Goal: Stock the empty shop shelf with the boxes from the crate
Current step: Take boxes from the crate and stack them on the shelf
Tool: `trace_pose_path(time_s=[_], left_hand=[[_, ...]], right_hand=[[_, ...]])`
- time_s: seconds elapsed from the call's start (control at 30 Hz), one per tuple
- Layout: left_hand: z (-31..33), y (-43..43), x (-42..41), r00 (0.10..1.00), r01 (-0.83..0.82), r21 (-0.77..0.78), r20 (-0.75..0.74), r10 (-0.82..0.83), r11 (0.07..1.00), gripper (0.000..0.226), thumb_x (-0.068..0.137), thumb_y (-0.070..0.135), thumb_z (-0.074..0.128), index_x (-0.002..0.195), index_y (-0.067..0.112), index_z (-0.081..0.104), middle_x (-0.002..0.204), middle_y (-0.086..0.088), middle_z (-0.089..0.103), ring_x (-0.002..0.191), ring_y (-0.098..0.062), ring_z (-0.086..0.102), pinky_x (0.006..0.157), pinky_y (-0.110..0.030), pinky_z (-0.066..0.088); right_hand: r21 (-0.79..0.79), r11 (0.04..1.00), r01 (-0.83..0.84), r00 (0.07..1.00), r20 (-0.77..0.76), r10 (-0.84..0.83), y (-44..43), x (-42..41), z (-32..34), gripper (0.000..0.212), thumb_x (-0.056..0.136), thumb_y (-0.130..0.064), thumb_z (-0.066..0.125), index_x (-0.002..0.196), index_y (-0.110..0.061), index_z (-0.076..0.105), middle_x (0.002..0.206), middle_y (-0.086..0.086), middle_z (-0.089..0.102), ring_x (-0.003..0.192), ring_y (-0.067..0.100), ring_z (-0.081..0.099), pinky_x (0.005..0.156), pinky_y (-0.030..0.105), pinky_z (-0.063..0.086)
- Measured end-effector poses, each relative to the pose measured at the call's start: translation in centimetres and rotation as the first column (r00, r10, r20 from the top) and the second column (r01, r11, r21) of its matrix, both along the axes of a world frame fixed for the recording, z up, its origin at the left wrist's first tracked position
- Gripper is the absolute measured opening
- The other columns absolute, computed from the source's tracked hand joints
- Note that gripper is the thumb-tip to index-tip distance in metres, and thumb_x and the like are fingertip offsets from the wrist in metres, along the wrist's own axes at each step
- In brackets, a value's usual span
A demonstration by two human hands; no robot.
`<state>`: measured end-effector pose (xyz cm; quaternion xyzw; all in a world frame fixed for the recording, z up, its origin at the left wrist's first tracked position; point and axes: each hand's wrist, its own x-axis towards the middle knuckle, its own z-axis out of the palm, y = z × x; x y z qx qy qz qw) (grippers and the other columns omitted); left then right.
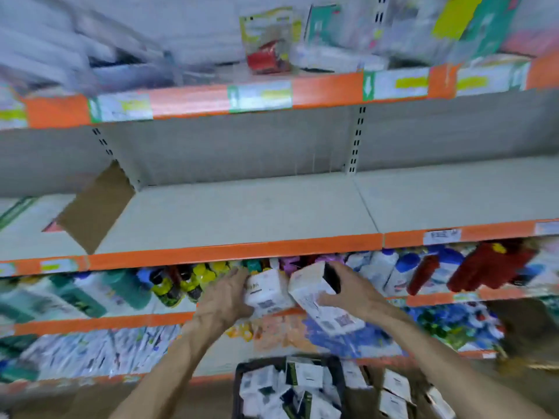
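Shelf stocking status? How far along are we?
Done: nothing visible yet. The empty shelf shows only a cardboard piece at its left. In hand: the left hand grips a white box and the right hand a second box, both below the shelf's front edge. Left: placing these two, then the many boxes still in the crate.

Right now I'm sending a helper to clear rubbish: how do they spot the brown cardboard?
Find the beige metal shelf with the orange front strip, directly above the coloured bottles. At its left sits the flat brown cardboard sheet, plain and unprinted, unlike its colourful neighbours.
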<state>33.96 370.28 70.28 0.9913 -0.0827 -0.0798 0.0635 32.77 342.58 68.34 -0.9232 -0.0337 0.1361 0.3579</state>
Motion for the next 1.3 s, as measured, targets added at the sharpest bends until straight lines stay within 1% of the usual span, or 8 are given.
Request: trace_pose_path(time_s=[0.13, 0.27, 0.47, 0.7, 0.87, 1.0, 1.2, 1.3], left_hand=[[6.3, -1.5, -0.4, 0.981, 0.017, 0.049, 0.193, -0.027, 0.999, 0.061, 0.068, 0.044, 0.072, 0.119, 0.025, 0.046, 0.113, 0.003, 0.053, 0.103, -0.024, 0.055, 0.075, -0.036, 0.043], [9.7, -2.3, 0.5, 0.950, -0.016, 0.040, 0.312, 0.002, 0.999, 0.062, 0.071, 0.045, 0.072, 0.123, 0.025, 0.044, 0.116, 0.003, 0.051, 0.106, -0.025, 0.052, 0.083, -0.039, 0.043], [11.2, -2.4, 3.2, 0.909, -0.024, 0.002, 0.416, 0.021, 1.000, 0.061, 0.070, 0.040, 0.076, 0.120, 0.019, 0.048, 0.112, -0.004, 0.054, 0.101, -0.029, 0.053, 0.082, -0.039, 0.043], [9.3, -1.4, 8.0, 0.851, -0.052, 0.064, 0.525, 0.011, 0.997, 0.054, 0.072, 0.028, 0.076, 0.118, 0.019, 0.050, 0.111, -0.001, 0.053, 0.103, -0.027, 0.051, 0.094, -0.041, 0.041], [6.1, -1.3, 12.8, 0.855, -0.058, 0.081, 0.519, 0.008, 0.995, 0.052, 0.069, 0.012, 0.073, 0.114, 0.020, 0.050, 0.109, 0.001, 0.054, 0.107, -0.027, 0.051, 0.105, -0.053, 0.034], [2.8, -1.5, 15.3, 0.867, -0.061, 0.064, 0.498, 0.021, 0.996, 0.048, 0.069, 0.008, 0.070, 0.111, 0.020, 0.050, 0.107, -0.001, 0.053, 0.104, -0.027, 0.050, 0.102, -0.049, 0.037], [1.8, -0.8, 16.5, 0.926, 0.038, 0.045, 0.373, -0.052, 0.998, 0.057, 0.070, 0.056, 0.067, 0.115, 0.025, 0.054, 0.113, 0.003, 0.054, 0.108, -0.025, 0.051, 0.100, -0.043, 0.036], [3.0, 0.5, 16.6, 0.965, 0.058, -0.054, 0.259, -0.042, 0.997, 0.044, 0.082, 0.057, 0.056, 0.120, 0.036, 0.049, 0.124, 0.010, 0.047, 0.119, -0.019, 0.043, 0.097, -0.042, 0.031]], right_hand=[[-0.014, 0.999, -0.040, 0.995, 0.095, 0.041, -2.3, 0.7, 7.8, 0.070, 0.066, -0.046, 0.079, 0.127, -0.030, 0.048, 0.120, -0.010, 0.060, 0.108, 0.011, 0.058, 0.091, 0.038, 0.050], [-0.083, 0.997, -0.001, 0.978, 0.210, 0.018, -3.5, 1.4, 12.4, 0.078, 0.072, -0.045, 0.077, 0.136, -0.021, 0.040, 0.124, -0.004, 0.058, 0.111, 0.019, 0.057, 0.095, 0.040, 0.046], [-0.103, 0.992, 0.077, 0.949, 0.312, -0.042, -3.6, 4.5, 15.6, 0.061, 0.077, -0.040, 0.076, 0.120, -0.019, 0.039, 0.110, -0.001, 0.060, 0.094, 0.019, 0.055, 0.094, 0.040, 0.039], [-0.298, 0.952, 0.068, 0.939, 0.343, 0.040, -2.1, 10.5, 14.4, 0.058, 0.080, -0.037, 0.072, 0.128, -0.023, 0.043, 0.125, 0.000, 0.056, 0.114, 0.020, 0.051, 0.091, 0.038, 0.027], [-0.354, 0.935, 0.008, 0.971, 0.227, 0.078, -0.8, 14.9, 11.9, 0.056, 0.086, -0.031, 0.066, 0.135, -0.026, 0.040, 0.129, -0.001, 0.051, 0.118, 0.018, 0.048, 0.091, 0.037, 0.023], [-0.350, 0.937, -0.011, 0.983, 0.170, 0.075, -0.3, 16.9, 9.2, 0.053, 0.088, -0.032, 0.064, 0.135, -0.032, 0.041, 0.131, -0.005, 0.052, 0.120, 0.016, 0.047, 0.096, 0.038, 0.021], [-0.501, 0.859, -0.104, 0.966, 0.153, 0.206, 0.7, 18.2, 7.6, 0.055, 0.085, -0.032, 0.067, 0.134, -0.029, 0.042, 0.130, -0.006, 0.050, 0.122, 0.015, 0.043, 0.101, 0.037, 0.019], [-0.535, 0.842, -0.068, 0.949, 0.227, 0.220, 0.6, 18.9, 7.4, 0.058, 0.083, -0.028, 0.069, 0.134, -0.027, 0.041, 0.131, -0.005, 0.047, 0.122, 0.017, 0.041, 0.103, 0.037, 0.020]])
